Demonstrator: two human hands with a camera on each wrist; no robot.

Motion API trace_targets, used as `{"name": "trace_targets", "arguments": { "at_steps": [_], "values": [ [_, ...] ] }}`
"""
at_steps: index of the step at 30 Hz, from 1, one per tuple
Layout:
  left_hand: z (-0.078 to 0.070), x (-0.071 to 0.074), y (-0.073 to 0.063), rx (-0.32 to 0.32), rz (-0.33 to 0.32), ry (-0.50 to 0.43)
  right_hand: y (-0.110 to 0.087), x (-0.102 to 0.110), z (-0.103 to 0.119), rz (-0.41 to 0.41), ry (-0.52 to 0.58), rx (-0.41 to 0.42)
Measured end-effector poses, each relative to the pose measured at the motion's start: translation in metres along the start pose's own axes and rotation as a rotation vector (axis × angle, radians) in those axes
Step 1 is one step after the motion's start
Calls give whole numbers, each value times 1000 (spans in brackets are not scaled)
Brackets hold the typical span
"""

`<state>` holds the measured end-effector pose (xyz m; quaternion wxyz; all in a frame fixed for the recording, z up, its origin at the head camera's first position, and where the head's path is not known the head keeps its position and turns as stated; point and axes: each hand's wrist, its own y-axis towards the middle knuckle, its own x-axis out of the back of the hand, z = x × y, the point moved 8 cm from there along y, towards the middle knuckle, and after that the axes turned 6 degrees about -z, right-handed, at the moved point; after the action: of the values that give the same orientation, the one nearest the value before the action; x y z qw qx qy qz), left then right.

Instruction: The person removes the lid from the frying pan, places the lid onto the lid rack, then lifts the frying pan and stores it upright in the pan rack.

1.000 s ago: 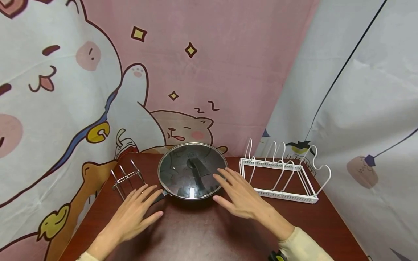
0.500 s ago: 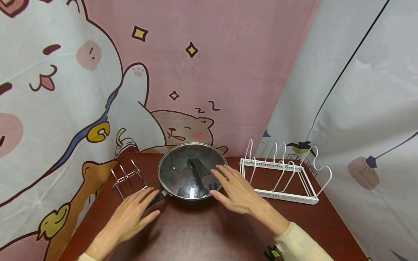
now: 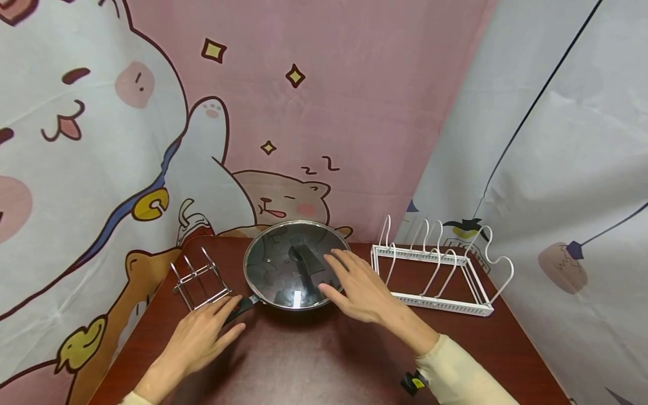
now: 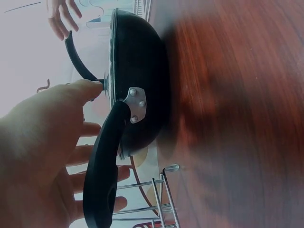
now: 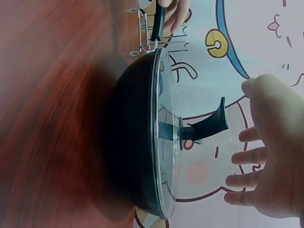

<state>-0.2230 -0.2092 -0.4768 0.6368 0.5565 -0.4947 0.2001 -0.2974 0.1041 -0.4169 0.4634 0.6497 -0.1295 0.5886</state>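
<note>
A black frying pan (image 4: 145,61) with a long black handle (image 4: 102,166) stands on the table. Its round glass lid (image 3: 275,273) lies on top, with a curved black lid handle (image 5: 209,126) rising from the middle. My left hand (image 3: 198,336) is over the end of the pan handle, fingers extended and thumb apart; in the left wrist view they spread beside it. Over the right side of the lid hovers my right hand (image 3: 360,289), fingers spread and holding nothing. The right wrist view shows its fingertips apart from the lid handle.
A white wire rack (image 3: 435,305) with upright loops stands to the right of the pan. A small chrome wire rack (image 3: 194,275) sits at the left, just beyond my left hand. A cartoon-printed cloth (image 3: 364,112) hangs behind the dark red table (image 3: 304,365).
My right hand has shifted left and slightly up, farther over the lid. My left hand has drawn slightly back and left along the pan handle. The pan and racks stay put.
</note>
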Motion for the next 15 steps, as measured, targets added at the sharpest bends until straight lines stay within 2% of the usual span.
{"name": "trace_targets", "arguments": {
  "at_steps": [9, 15],
  "values": [
    [1, -4, 1, -5, 2, 27, 12, -3, 1, 22, 6, -41],
    [3, -7, 2, 19, 25, 31, 22, -5, 1, 30, 21, -79]
  ]
}}
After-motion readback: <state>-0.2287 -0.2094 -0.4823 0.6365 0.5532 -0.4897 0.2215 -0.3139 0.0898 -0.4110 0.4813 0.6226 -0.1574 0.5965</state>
